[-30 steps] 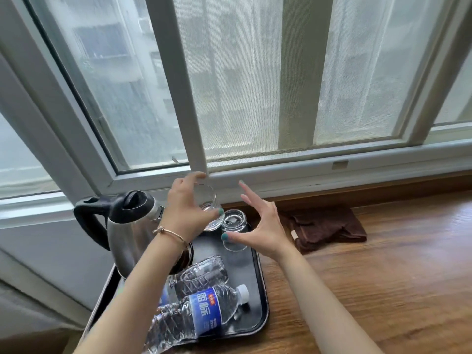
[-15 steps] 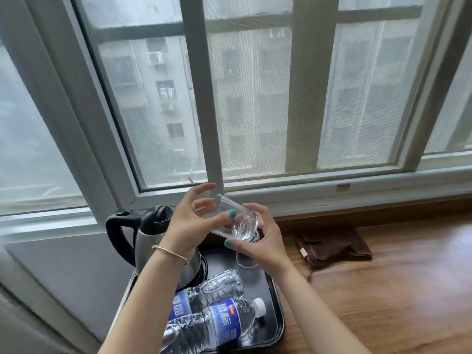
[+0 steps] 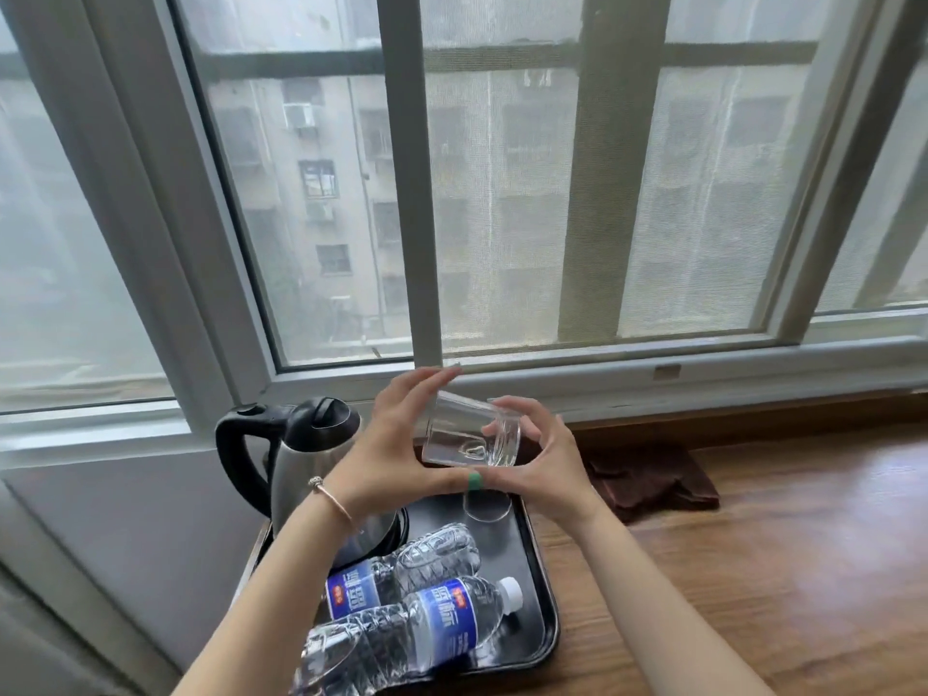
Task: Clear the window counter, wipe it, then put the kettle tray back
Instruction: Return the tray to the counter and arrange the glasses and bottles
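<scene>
While we hold one clear glass (image 3: pixel 469 437) tipped on its side above the black tray (image 3: pixel 540 570), our left hand (image 3: pixel 396 454) and right hand (image 3: pixel 540 464) both curl round it, so we should keep it level and set it down clear of the counter (image 3: pixel 753 570). On the tray we count one kettle (image 3: pixel 311 464), two water bottles (image 3: pixel 417 630) lying flat and what looks like one more glass (image 3: pixel 486 507). One brown cloth (image 3: pixel 653 484) lies beside it.
</scene>
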Motion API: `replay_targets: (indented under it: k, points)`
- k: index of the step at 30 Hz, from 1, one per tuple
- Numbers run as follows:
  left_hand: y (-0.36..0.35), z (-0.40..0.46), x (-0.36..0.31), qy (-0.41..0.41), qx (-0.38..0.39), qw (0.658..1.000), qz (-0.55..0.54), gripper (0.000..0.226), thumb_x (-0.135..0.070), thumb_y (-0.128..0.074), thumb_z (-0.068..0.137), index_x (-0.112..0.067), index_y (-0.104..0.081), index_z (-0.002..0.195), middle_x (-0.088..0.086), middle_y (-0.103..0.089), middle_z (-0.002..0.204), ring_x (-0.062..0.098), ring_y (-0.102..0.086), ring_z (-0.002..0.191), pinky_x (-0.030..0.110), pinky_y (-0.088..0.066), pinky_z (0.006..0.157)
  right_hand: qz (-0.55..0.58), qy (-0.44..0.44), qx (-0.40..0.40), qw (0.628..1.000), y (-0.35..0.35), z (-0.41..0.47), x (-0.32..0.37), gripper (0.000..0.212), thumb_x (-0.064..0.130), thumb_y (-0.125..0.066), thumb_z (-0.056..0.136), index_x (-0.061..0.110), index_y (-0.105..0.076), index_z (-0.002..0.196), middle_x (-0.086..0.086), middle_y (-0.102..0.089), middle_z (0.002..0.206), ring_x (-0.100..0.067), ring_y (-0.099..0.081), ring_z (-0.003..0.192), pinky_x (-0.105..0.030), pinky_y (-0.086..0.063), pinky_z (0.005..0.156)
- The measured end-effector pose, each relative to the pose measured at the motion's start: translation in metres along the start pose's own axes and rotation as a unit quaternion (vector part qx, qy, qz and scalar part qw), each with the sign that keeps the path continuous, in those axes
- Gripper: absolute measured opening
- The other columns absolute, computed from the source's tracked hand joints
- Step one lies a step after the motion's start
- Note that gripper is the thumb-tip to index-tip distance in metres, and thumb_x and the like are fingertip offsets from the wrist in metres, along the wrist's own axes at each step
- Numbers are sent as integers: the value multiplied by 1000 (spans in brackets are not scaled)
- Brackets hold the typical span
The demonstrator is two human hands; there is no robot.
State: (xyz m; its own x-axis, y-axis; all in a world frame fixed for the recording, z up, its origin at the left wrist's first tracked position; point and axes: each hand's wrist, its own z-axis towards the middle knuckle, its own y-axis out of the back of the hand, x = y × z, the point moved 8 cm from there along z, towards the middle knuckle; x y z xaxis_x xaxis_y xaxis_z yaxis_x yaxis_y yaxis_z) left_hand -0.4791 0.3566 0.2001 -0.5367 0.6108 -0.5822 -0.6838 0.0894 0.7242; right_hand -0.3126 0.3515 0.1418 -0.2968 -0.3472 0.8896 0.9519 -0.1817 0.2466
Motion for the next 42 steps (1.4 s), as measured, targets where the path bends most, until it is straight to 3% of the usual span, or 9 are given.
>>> replay_targets:
  k: [3,5,16,19,22,26,31,37,42]
  points:
    - [-3,-4,-2,-52,10,987,150,103,-53,-82,60,-44,-25,146,-18,-27,147,6,-15,139,27,-15,115,-57,-13,16,998,8,3,2,72,59,-87,44,54,-57,110,21,-72,95,-11,-54,120,-34,-19,116]
    - [-1,-5,-1,-65,-17,980,187,98,-58,-79,59,-42,-32,144,-17,-36,144,11,-22,138,31,-19,116,-72,-20,20,997,12,4,5,72,59,-86,42,55,-57,108,17,-73,90,-5,-57,116,-44,-7,120]
    - [2,-13,-4,-97,-137,962,218,75,-77,-58,56,-36,-63,119,-13,-66,105,18,-48,121,42,-28,111,-156,-27,104,982,13,7,15,72,66,-80,41,56,-54,109,17,-73,89,4,-57,113,-41,10,119]
    - [2,-19,-1,-85,-174,962,191,70,-76,-64,53,-32,-67,108,-13,-67,98,17,-53,118,46,-27,113,-114,-28,120,986,14,8,19,73,51,-90,46,53,-59,112,12,-74,90,-5,-62,110,-42,-9,119]
    - [3,-27,0,-56,-231,961,141,66,-75,-69,52,-29,-68,100,-13,-68,99,14,-56,114,49,-28,112,-41,-29,86,995,20,8,27,71,20,-96,52,49,-64,108,1,-74,94,-10,-66,102,-15,-44,88]
    - [-1,-35,5,-10,-291,952,95,66,-75,-69,51,-26,-68,96,-13,-68,96,12,-55,117,46,-23,115,17,-46,73,996,18,8,28,71,9,-93,58,34,-64,119,-4,-73,102,-11,-67,99,-15,-50,76]
    - [-13,-47,6,24,-345,936,59,63,-71,-70,53,-20,-67,90,-14,-63,86,15,-51,121,46,-24,114,56,-58,82,993,11,4,19,73,7,-90,63,29,-60,125,-2,-72,109,-12,-66,108,-28,-54,88]
    - [-24,-49,13,45,-364,930,19,66,-72,-69,56,-17,-68,92,-12,-67,92,12,-47,128,51,-21,115,175,-99,35,979,-2,-2,12,73,22,-89,62,16,-56,128,-7,-74,105,-14,-71,96,-19,-52,74]
    - [-24,-49,9,39,-368,928,45,65,-71,-69,58,-16,-68,93,-8,-69,93,17,-48,129,52,-25,113,181,-102,18,978,-7,-2,14,53,10,-82,67,6,-61,115,-1,-75,91,-6,-71,81,-15,-51,66]
